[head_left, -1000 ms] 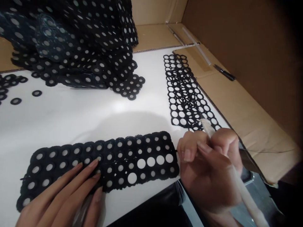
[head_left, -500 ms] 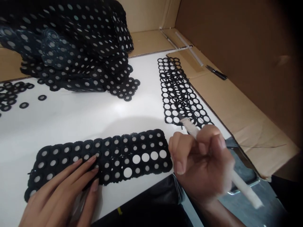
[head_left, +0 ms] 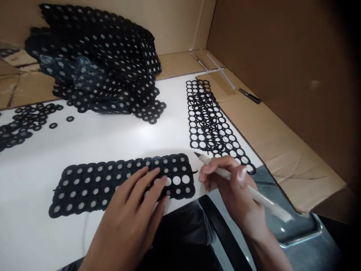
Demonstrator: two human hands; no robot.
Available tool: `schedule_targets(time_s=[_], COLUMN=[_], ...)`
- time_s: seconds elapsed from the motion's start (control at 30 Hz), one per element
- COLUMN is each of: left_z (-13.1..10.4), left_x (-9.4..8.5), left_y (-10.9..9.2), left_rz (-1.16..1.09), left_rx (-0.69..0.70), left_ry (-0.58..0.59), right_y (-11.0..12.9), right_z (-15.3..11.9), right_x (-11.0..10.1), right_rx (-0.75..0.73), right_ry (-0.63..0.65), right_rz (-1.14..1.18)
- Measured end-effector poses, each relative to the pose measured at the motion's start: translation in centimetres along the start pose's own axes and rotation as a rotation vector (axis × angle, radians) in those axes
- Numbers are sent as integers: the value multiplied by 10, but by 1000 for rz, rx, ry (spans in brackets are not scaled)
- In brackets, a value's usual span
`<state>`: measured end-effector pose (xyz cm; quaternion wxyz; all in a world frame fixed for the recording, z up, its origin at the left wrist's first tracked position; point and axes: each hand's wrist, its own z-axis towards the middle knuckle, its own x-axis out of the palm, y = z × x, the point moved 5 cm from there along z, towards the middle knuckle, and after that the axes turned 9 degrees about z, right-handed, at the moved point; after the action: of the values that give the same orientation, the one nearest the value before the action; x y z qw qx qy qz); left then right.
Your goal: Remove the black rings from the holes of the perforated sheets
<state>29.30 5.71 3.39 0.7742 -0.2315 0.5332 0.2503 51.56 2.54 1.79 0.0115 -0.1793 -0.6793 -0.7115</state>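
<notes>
Lying flat on the white table top is a black rubber sheet (head_left: 84, 180) of moulded rings with small round holes. Several bigger white holes show toward its right end. My left hand (head_left: 132, 210) rests on the right half of this sheet, fingers stretched out, covering part of it. In my right hand (head_left: 234, 188) is a pen-like tool (head_left: 207, 160) with a white handle, gripped between thumb and fingers. Its dark pointed tip is in the air or just over the table, close to the sheet's right end; I cannot tell if it touches.
A tall pile of similar black sheets (head_left: 113, 64) stands at the back left. Loose black rings (head_left: 31, 120) lie left. Black lattice sheets with large holes (head_left: 197, 124) lie right. Small scissors or a cutter (head_left: 249, 96) rest on the cardboard (head_left: 270, 143) at the right edge.
My left hand has moved right along the sheet. The tool in my right hand has drawn back from the lattice sheets, its tip now farther left. The view has shifted slightly.
</notes>
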Motion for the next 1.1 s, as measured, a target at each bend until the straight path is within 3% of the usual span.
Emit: schedule_targets(time_s=[0.1, 0.23, 0.37, 0.43, 0.5, 0.6, 0.7, 0.77, 0.9, 1.03, 1.07, 1.1], left_z=[19, 54, 86, 94, 96, 92, 82, 76, 57, 13, -3, -19], left_x=[5, 15, 18, 18, 16, 10, 7, 4, -11, -30, -28, -20], left_y=[28, 54, 61, 58, 56, 56, 58, 59, 57, 33, 24, 14], left_rz=[-24, -188, -288, -321, -348, -412, -477, -492, -447, -393, -438, -542], left_rx=[-70, -134, -210, -174, -98, -28, -49, -87, -238, -474, -579, -717], left_ry=[97, 345, 573, 689, 722, 625, 569, 531, 300, -38, -59, 10], right_y=[6, 13, 20, 23, 25, 27, 25, 20, 7, -3, -4, -5], right_z=[-8, -20, -32, -35, -35, -28, -17, -8, 0, -3, -4, -6], right_x=[-4, -3, -3, -4, -4, 6, 24, 34, 40, 33, 32, 32], right_rx=[-64, -56, -11, 11, 14, -35, -43, -18, 21, 43, 40, 33], right_ry=[10, 54, 120, 149, 200, 352, 516, 554, 460, 316, 292, 268], right_rz=[-69, -183, -241, -267, -295, -292, -289, -281, -244, -174, -144, -108])
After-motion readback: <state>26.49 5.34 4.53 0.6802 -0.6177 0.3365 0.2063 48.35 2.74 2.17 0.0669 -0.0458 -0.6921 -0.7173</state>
